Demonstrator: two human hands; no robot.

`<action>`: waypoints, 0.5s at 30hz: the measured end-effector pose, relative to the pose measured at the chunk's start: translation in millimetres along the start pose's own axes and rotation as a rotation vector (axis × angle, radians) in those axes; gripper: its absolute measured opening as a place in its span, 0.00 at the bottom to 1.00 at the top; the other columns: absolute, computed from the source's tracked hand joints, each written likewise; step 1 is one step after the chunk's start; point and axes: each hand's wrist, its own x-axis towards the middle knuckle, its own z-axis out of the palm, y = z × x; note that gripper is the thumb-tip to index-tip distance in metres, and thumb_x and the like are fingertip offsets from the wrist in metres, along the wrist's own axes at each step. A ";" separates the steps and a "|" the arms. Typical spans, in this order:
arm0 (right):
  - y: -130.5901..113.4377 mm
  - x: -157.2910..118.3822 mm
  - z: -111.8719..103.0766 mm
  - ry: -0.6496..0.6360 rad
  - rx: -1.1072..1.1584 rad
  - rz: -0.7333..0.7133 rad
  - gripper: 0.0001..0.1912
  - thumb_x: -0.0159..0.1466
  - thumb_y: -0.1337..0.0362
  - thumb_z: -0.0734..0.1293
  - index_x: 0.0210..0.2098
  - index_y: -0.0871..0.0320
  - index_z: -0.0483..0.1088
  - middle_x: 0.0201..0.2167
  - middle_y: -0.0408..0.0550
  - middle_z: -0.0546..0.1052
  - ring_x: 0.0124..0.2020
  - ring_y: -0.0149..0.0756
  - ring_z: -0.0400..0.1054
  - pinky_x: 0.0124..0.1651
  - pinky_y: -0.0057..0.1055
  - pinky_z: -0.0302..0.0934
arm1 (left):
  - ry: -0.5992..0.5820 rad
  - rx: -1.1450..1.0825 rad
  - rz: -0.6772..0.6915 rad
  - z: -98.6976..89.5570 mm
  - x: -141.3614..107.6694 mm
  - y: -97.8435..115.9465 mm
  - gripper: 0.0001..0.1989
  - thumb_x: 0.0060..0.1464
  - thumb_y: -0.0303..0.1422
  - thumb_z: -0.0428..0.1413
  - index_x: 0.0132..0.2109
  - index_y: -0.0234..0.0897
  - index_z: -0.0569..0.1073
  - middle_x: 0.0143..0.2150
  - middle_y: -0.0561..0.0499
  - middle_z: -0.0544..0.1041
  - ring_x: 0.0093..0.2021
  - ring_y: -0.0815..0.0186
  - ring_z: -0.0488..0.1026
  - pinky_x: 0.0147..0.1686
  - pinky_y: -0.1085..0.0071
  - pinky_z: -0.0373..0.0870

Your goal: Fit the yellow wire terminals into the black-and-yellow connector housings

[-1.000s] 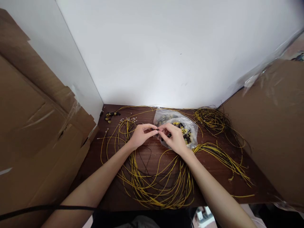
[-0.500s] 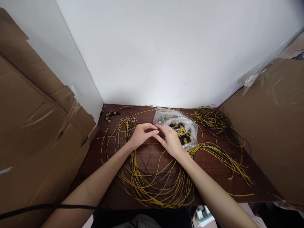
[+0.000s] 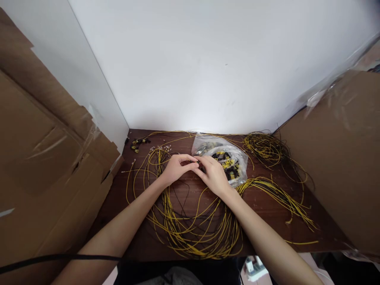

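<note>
My left hand and my right hand meet fingertip to fingertip above the middle of the table. Both are closed in a pinch around something small and dark, mostly hidden by the fingers. Just beyond my right hand lies a clear plastic bag with small black and yellow connector parts in it. A looped bundle of yellow and black wires curves below my hands and passes under both forearms. Small pale terminals tip the wire ends left of my left hand.
Several loose black and yellow parts lie at the back left of the brown table. A tangled wire coil sits at the back right. Cardboard flanks the left, more cardboard the right. A white wall stands behind.
Both hands stay pinched together in nearly the same place, with only slight finger movement. The wires and the bag look the same.
</note>
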 end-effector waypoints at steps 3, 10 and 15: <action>0.1 0.3 -0.3 0.003 0.020 0.019 0.15 0.64 0.59 0.59 0.48 0.58 0.67 0.39 0.51 0.74 0.42 0.41 0.66 0.46 0.36 0.62 | 0.003 0.007 0.009 -0.2 0.2 0.2 0.09 0.46 0.33 0.60 0.35 0.32 0.78 0.34 0.47 0.80 0.35 0.64 0.75 0.40 0.70 0.69; 2.1 1.4 -0.2 0.034 0.064 0.032 0.16 0.64 0.59 0.60 0.49 0.59 0.66 0.39 0.51 0.74 0.42 0.39 0.67 0.46 0.36 0.62 | -0.005 0.027 0.021 0.1 -0.6 2.8 0.13 0.53 0.36 0.54 0.36 0.32 0.78 0.32 0.48 0.79 0.30 0.68 0.73 0.32 0.74 0.69; 4.1 1.4 0.1 0.023 0.093 -0.025 0.16 0.64 0.64 0.60 0.51 0.58 0.64 0.41 0.51 0.73 0.43 0.39 0.66 0.47 0.36 0.62 | -0.027 0.000 0.010 0.7 -0.4 2.1 0.12 0.51 0.36 0.55 0.37 0.32 0.78 0.37 0.46 0.79 0.36 0.64 0.75 0.38 0.71 0.70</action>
